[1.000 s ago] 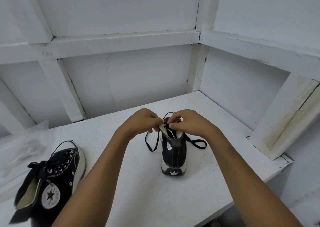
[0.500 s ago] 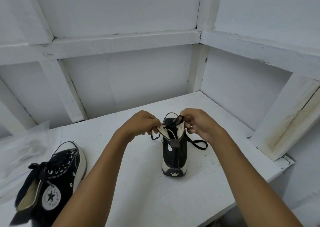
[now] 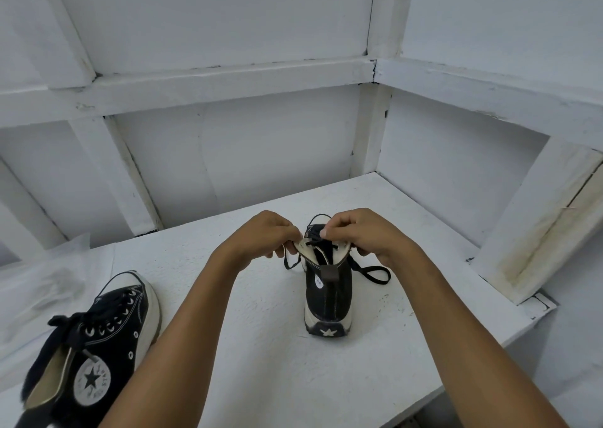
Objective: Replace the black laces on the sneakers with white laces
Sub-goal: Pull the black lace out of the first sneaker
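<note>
Both forearms reach forward from the bottom edge and meet over the upright sneaker (image 3: pixel 328 297), which stands mid-table, heel with star patch toward the camera, toe pointing away.

Left hand (image 3: pixel 261 235): knuckles up, fingers curled, pinching the left edge of the sneaker's collar.

Right hand (image 3: pixel 368 235): knuckles up, wrist bent inward, thumb and index tip pinched on the black lace (image 3: pixel 375 272) where it crosses at the top eyelets. Other fingers curled below, against the right side of the collar.

The lace is still threaded. One loose end hangs off the left side under the left hand; the other lies looped on the table (image 3: pixel 270 362) just right of the sneaker.

Second sneaker (image 3: pixel 98 336) lies on its side at the near left of the table, black laces in, well apart from the hands. A crumpled clear plastic sheet (image 3: pixel 39 280) sits behind it.

Versus 0.5 s ago: the right hand has dropped from holding the lace raised above the collar to the eyelet crossing. The left hand's grip is unchanged. Neither sneaker has shifted.
</note>
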The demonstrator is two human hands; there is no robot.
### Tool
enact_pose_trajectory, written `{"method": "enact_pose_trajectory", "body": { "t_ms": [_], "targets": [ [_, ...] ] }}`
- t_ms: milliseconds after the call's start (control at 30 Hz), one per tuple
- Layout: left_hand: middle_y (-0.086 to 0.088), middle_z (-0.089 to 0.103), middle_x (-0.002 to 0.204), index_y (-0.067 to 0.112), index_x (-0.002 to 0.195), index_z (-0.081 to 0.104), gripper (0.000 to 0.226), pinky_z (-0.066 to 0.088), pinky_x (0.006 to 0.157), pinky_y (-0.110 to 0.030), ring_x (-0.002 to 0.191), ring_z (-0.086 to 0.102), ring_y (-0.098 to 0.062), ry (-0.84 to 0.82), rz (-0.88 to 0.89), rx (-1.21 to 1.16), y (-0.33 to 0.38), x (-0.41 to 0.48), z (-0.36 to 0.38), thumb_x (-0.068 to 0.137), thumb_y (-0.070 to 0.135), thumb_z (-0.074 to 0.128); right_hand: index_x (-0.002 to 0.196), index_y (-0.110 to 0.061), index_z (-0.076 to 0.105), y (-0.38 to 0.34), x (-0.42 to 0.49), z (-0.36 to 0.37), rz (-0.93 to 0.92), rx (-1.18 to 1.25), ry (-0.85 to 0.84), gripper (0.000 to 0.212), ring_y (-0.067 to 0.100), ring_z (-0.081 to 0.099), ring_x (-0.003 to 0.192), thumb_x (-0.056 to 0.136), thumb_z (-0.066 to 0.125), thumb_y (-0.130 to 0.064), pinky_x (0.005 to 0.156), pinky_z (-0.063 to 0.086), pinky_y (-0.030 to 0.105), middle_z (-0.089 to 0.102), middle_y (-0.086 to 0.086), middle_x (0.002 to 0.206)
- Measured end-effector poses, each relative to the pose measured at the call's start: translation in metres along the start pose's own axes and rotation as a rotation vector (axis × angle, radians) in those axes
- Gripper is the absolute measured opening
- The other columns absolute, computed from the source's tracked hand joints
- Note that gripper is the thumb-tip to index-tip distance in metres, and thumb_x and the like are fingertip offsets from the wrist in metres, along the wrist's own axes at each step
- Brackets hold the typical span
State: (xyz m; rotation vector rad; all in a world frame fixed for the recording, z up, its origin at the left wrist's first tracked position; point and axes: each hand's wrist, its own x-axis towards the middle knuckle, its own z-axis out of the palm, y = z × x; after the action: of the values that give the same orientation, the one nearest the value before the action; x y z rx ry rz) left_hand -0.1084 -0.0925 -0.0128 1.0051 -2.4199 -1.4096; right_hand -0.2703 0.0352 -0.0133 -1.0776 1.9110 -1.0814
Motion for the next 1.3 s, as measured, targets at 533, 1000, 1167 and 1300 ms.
{"method": "enact_pose_trajectory", "body": {
  "t_ms": [533, 1000, 1167, 1300],
  "targets": [
    [0.0, 0.072, 0.07, 0.008, 0.076, 0.075, 0.021, 0.041, 0.059, -0.026, 0.064, 0.056, -0.012, -0.019, 0.006, -0.03, -0.002, 0.0, 0.0, 0.09, 0.015, 0.06, 0.078, -0.014, 0.046, -0.004, -0.001, -0.018, 0.003, 0.595, -0.029, 0.029, 0.015, 0.041, 0.054, 0.105, 0.037, -0.019, 0.045, 0.03, 0.023, 0.06, 0.003, 0.067],
    [-0.002, 0.072, 0.071, 0.007, 0.075, 0.073, 0.022, 0.041, 0.06, -0.027, 0.063, 0.056, -0.013, 0.0, 0.015, -0.031, -0.002, -0.002, 0.002, 0.09, 0.015, 0.058, 0.08, -0.019, 0.075, -0.005, -0.001, 0.008, -0.112, -0.13, 0.015, 0.005, 0.004, 0.06, 0.074, 0.085, 0.072, -0.018, 0.074, 0.05, 0.025, 0.068, -0.009, 0.077],
    [-0.001, 0.072, 0.071, 0.006, 0.079, 0.074, 0.022, 0.042, 0.061, -0.027, 0.064, 0.057, -0.013, -0.004, 0.006, -0.038, -0.005, -0.001, 0.001, 0.091, 0.015, 0.058, 0.082, -0.017, 0.062, -0.01, -0.003, 0.003, -0.094, 0.291, 0.072, 0.012, 0.003, 0.054, 0.06, 0.094, 0.06, -0.015, 0.053, 0.038, 0.018, 0.072, 0.005, 0.093],
    [-0.001, 0.072, 0.071, 0.004, 0.081, 0.074, 0.022, 0.043, 0.062, -0.028, 0.065, 0.057, -0.012, -0.008, 0.006, -0.039, -0.006, 0.0, 0.001, 0.091, 0.015, 0.058, 0.08, -0.016, 0.049, -0.012, -0.003, -0.006, -0.052, 0.722, 0.047, 0.02, 0.018, 0.058, 0.061, 0.1, 0.046, -0.013, 0.054, 0.045, 0.028, 0.072, 0.012, 0.085]
  ]
}}
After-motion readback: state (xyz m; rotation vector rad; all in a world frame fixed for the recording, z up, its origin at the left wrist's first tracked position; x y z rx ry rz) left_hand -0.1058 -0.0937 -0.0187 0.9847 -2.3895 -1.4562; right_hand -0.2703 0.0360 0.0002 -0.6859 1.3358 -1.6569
